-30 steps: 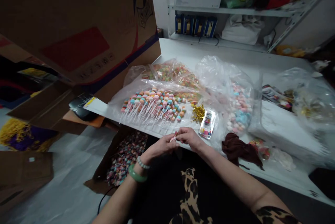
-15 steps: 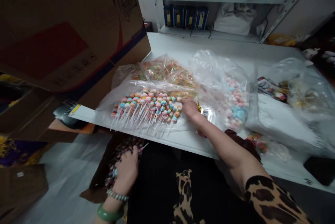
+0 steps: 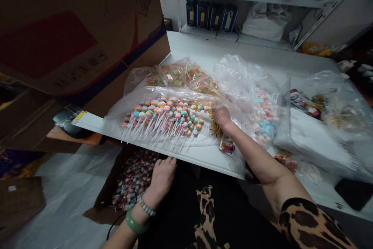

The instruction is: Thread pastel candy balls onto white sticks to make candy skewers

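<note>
My right hand (image 3: 221, 117) reaches into a clear plastic bag (image 3: 125, 111), at the end of rows of pastel lollipops (image 3: 163, 119) with white sticks. Its fingertips are curled out of sight among the candy. Gold tinsel ties (image 3: 216, 129) and a small printed packet (image 3: 226, 146) lie just below it. My left hand (image 3: 161, 179) hangs lower, at the table's front edge, above a cardboard box (image 3: 100, 210) filled with wrapped lollipops (image 3: 134, 179). Its fingers are loosely apart, and nothing shows in them.
The white table (image 3: 201, 161) also holds bagged orange-green candies (image 3: 186, 76), bagged pink-blue candies (image 3: 264, 119) and a plastic-covered white stack (image 3: 309, 144). A large cardboard sheet (image 3: 72, 35) overhangs the left. Shelves with blue boxes (image 3: 211, 16) stand behind.
My hands were together at the table edge, holding a small item. They have separated: the left dropped to the box of lollipops, and the right moved up into the bag beside the tinsel.
</note>
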`<state>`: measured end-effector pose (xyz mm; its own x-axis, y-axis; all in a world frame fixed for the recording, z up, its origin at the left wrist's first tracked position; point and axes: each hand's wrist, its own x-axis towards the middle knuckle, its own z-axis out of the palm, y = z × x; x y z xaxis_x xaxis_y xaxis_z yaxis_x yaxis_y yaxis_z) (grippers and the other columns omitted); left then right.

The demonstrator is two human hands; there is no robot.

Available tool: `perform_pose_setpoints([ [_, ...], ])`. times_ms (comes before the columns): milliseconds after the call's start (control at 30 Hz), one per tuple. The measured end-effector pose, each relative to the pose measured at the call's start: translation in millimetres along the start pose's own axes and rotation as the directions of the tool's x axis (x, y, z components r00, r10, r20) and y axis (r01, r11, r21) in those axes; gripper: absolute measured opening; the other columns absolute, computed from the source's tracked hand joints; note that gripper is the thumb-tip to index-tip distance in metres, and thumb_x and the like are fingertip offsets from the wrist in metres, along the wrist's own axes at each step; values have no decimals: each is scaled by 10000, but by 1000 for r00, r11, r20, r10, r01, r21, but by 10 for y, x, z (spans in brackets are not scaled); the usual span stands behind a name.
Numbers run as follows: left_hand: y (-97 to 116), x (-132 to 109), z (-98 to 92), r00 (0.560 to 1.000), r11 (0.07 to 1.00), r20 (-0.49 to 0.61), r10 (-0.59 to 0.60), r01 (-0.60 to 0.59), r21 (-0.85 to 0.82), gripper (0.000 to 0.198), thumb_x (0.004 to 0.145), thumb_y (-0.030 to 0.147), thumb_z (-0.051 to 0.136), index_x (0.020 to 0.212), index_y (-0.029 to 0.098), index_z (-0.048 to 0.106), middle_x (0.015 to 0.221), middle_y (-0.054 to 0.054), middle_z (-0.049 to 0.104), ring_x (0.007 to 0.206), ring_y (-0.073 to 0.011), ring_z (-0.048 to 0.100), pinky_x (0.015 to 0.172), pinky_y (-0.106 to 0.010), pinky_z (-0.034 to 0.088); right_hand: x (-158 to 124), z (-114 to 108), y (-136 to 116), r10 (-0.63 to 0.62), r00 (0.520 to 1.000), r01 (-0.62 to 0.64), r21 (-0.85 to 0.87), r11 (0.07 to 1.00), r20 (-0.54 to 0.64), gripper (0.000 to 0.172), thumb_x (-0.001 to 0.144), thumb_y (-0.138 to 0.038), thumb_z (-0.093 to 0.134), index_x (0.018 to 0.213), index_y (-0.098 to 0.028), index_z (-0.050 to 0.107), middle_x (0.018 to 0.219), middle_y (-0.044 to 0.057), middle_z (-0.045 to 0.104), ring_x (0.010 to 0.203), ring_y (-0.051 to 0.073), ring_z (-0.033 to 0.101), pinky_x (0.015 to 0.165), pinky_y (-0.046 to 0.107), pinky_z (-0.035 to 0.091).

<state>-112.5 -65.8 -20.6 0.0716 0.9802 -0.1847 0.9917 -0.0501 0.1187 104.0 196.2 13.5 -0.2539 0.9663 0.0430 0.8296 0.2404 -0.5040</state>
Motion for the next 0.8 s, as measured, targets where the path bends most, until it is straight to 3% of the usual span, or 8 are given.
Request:
perform_pose_setpoints([
  [167, 262, 26, -44, 992, 984, 50, 116, -108, -140, 276, 926, 138, 395, 1050, 172, 639, 1132, -131, 665, 977, -228, 639, 880, -381, 456, -554, -109, 122, -13, 1000, 13, -117, 993, 7, 231, 861, -112, 417, 829, -156, 641, 905, 119, 666, 856, 206, 588, 748, 288, 387],
  [267, 442, 93, -11, 990, 887, 74, 122, -75, -456, 208, 898, 187, 478, 1015, 179, 650, 1108, -119, 668, 951, -227, 638, 868, -374, 469, -1055, -108, 159, 42, 998, -38, 82, 996, -44, 190, 835, -173, 420, 735, -193, 580, 799, 66, 629, 783, 189, 559, 711, 281, 378],
  [333, 566, 218, -31, 988, 639, 149, 49, 84, -765, 232, 873, 297, 555, 1053, 177, 641, 1063, -111, 674, 887, -222, 652, 829, -370, 495, -1399, -56, 167, 141, 990, -137, 345, 929, 12, 118, 795, -231, 475, 698, -212, 538, 683, 16, 577, 674, 169, 535, 655, 272, 381],
  [400, 686, 409, -111, 964, 185, 263, -30, 264, -946, 400, 844, 442, 590, 1143, 176, 598, 1061, -111, 663, 802, -201, 666, 760, -363, 527, -1696, 25, 161, 215, 963, -269, 590, 761, 161, 100, 754, -285, 523, 678, -222, 506, 575, -29, 501, 544, 142, 480, 568, 261, 365],
  [467, 795, 629, -228, 959, -239, 277, -63, 255, -937, 498, 830, 538, 578, 1194, 199, 559, 1133, -110, 627, 826, -186, 673, 758, -362, 545, -1911, 108, 148, 229, 935, -355, 720, 596, 271, 120, 715, -312, 556, 662, -223, 494, 528, -54, 454, 471, 119, 429, 505, 251, 332],
  [533, 887, 820, -333, 968, -433, 236, -82, 179, -884, 482, 814, 548, 596, 1148, 200, 574, 1107, -98, 621, 876, -189, 669, 763, -360, 554, -2035, 168, 138, 230, 926, -376, 772, 513, 298, 121, 690, -313, 571, 655, -219, 503, 515, -62, 444, 446, 105, 408, 476, 245, 308],
  [633, 999, 966, -394, 971, -481, 231, -59, 175, -859, 429, 757, 514, 674, 972, 148, 609, 940, -86, 639, 849, -218, 675, 715, -355, 559, -2089, 207, 143, 230, 923, -384, 773, 505, 309, 102, 686, -294, 563, 638, -214, 522, 482, -64, 437, 421, 100, 404, 452, 241, 302],
  [800, 1114, 943, -276, 964, -354, 247, -95, 199, -914, 335, 729, 443, 681, 708, 128, 569, 735, -34, 598, 730, -207, 677, 614, -292, 518, -2034, 266, 150, 219, 895, -446, 766, 463, 389, 70, 684, -251, 535, 626, -214, 522, 546, -47, 522, 383, 81, 402, 400, 231, 287],
])
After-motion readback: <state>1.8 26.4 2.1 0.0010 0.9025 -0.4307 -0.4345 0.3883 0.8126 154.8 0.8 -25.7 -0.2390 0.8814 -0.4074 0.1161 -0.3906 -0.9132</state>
